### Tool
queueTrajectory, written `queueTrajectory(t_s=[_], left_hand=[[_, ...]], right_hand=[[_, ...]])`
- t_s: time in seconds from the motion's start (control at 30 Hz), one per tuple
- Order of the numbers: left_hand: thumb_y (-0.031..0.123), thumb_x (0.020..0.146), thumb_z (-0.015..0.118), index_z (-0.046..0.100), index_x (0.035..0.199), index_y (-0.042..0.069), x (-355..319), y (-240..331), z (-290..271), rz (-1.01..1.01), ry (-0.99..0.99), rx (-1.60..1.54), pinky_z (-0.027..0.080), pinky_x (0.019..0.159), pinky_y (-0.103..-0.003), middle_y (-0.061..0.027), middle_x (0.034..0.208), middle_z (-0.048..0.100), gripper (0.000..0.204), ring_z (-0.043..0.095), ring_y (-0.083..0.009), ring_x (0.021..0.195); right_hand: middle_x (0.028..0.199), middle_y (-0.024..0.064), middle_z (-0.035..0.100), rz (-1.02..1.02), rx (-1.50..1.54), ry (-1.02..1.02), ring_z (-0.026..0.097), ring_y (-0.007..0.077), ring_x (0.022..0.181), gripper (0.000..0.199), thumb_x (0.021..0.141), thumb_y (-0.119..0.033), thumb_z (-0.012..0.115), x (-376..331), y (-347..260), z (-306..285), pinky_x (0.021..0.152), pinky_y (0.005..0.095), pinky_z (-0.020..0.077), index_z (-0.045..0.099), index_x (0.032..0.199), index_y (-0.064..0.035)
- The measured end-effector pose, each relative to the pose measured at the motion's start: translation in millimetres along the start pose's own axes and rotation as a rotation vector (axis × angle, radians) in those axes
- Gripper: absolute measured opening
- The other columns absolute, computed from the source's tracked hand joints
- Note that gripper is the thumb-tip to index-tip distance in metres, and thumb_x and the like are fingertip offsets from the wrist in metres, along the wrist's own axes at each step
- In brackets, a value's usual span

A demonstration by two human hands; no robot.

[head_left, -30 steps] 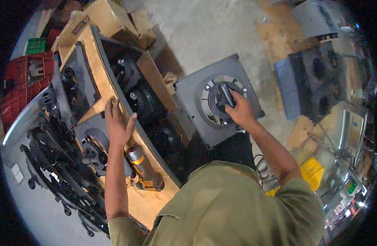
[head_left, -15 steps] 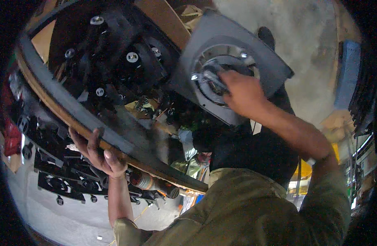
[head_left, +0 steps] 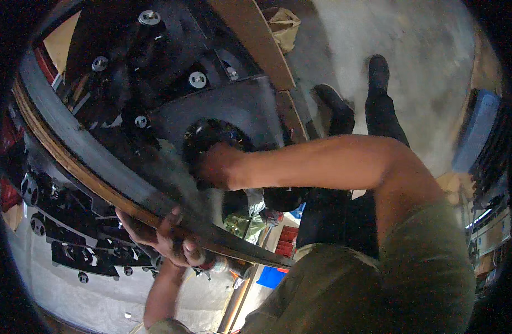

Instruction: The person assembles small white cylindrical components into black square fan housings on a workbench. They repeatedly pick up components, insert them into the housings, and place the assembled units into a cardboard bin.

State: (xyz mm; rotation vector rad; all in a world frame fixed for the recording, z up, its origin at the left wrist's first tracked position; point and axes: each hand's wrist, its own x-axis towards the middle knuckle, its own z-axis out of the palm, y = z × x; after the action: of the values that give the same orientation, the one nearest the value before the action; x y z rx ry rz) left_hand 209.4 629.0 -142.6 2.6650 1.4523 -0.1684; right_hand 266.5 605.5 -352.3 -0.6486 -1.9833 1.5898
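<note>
A flat dark grey panel [head_left: 250, 106] with a round dark recess lies low over several black moulded parts [head_left: 172, 67]. My right hand [head_left: 219, 164] reaches into that recess and grips the panel, its fingertips hidden in the dark. At the long wood-edged grey rim [head_left: 122, 175], my left hand [head_left: 169, 242] is curled palm up, with fingers overlapping the wood. A cylindrical thing [head_left: 225, 266] with a pale body and dark end sticks out beside the left thumb. Whether that hand holds it or the rim, I cannot tell.
Cardboard [head_left: 270, 42] borders the black parts on the far side, and a crumpled brown bag [head_left: 283, 28] stands beyond. More black parts [head_left: 83, 253] hang or stand at lower left. At the right are a blue slab [head_left: 478, 131] and my legs [head_left: 386, 114]. A blue bin [head_left: 271, 276] shows below.
My right hand has carried the grey panel left and down, from above my legs to over the black parts. My left hand has slid slightly right along the wooden edge.
</note>
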Motion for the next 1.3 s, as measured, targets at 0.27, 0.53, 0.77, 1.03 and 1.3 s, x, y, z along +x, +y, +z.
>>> queueTrajectory(t_s=[0.27, 0.53, 0.77, 1.03, 1.3], left_hand=[[0.052, 0.095, 0.034, 0.061, 0.12, 0.011, 1, -15, -8, -0.031, -0.104, 0.011, 0.017, 0.113, -0.068, -0.0262, 0.153, 0.025, 0.055, 0.015, -0.0528, 0.144], [0.048, 0.092, 0.039, 0.064, 0.115, 0.013, 10, -25, -19, -0.05, -0.21, 0.015, 0.018, 0.114, -0.066, -0.026, 0.153, 0.026, 0.049, 0.018, -0.0518, 0.143], [0.044, 0.089, 0.044, 0.067, 0.111, 0.014, 13, -37, -26, -0.03, -0.242, -0.001, 0.019, 0.115, -0.064, -0.0259, 0.154, 0.026, 0.044, 0.021, -0.051, 0.143], [0.041, 0.086, 0.05, 0.07, 0.107, 0.016, 11, -40, -24, -0.028, -0.241, -0.015, 0.02, 0.115, -0.061, -0.0257, 0.154, 0.026, 0.038, 0.024, -0.0499, 0.142], [0.037, 0.083, 0.055, 0.073, 0.103, 0.018, 11, -41, -21, -0.004, -0.245, -0.014, 0.022, 0.116, -0.059, -0.0256, 0.155, 0.026, 0.033, 0.026, -0.0489, 0.141]], right_hand=[[0.091, 0.0155, 0.073, -0.141, -0.043, -0.191, 0.072, 0.0319, 0.081, 0.017, 0.08, -0.011, 0.066, 153, 9, 76, 0.065, 0.044, 0.0592, 0.077, 0.092, -0.0074], [0.095, 0.0153, 0.074, -0.054, 0.067, -0.136, 0.073, 0.0305, 0.083, 0.017, 0.077, -0.011, 0.069, 221, 17, 109, 0.067, 0.046, 0.0591, 0.078, 0.092, -0.0099], [0.101, 0.0161, 0.072, -0.056, 0.034, -0.185, 0.07, 0.0314, 0.09, 0.021, 0.077, -0.013, 0.069, 267, 32, 97, 0.07, 0.0477, 0.0579, 0.077, 0.096, -0.0098], [0.104, 0.0164, 0.071, -0.015, -0.038, -0.154, 0.067, 0.0329, 0.094, 0.026, 0.077, -0.015, 0.068, 291, 39, 89, 0.074, 0.0497, 0.0557, 0.075, 0.102, -0.0094], [0.108, 0.0167, 0.069, 0.051, -0.142, -0.117, 0.065, 0.0345, 0.099, 0.032, 0.077, -0.017, 0.068, 277, 42, 80, 0.079, 0.0516, 0.0536, 0.073, 0.107, -0.0089]])
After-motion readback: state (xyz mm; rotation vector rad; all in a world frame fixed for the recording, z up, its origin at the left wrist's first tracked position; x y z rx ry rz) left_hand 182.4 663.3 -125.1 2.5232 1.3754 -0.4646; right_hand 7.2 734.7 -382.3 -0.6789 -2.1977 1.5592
